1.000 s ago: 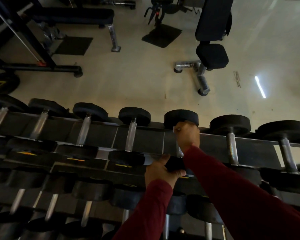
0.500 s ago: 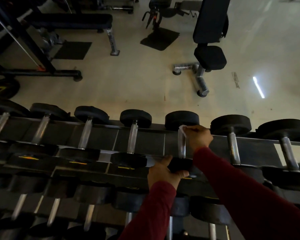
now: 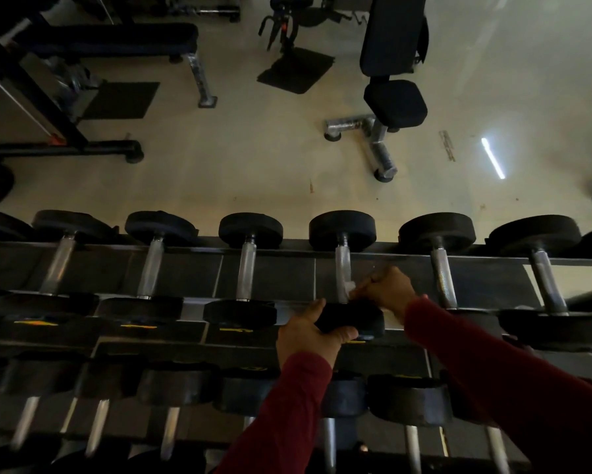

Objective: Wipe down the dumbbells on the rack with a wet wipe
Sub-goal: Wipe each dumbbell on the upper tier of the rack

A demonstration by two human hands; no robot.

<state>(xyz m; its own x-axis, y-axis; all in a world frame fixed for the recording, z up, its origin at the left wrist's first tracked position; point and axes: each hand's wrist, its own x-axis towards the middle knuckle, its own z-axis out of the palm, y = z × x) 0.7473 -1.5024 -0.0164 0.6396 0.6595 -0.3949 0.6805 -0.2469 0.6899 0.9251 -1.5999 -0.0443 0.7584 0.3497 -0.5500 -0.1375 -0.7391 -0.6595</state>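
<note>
Looking down from the head camera, a dumbbell [image 3: 343, 268] is seen lying across the top tier of the rack [image 3: 267, 275], fifth from the left in its row. Its near weight is gripped by the left hand [image 3: 308, 331], with the fingers over the top edge and the thumb curled under the near face. Just right of the dumbbell's metal handle, the right hand [image 3: 388, 289] is closed around a white wet wipe [image 3: 351, 287], which is pressed against the lower end of the handle, close to the near weight. Both forearms are covered by dark red sleeves [image 3: 287, 405]. More dumbbells are ranged to either side of this one and on the tier below it. Beyond the dumbbell, on the pale floor [image 3: 253, 165], an adjustable bench [image 3: 394, 63] is seen, and a flat bench [image 3: 116, 39] stands further left.
</note>
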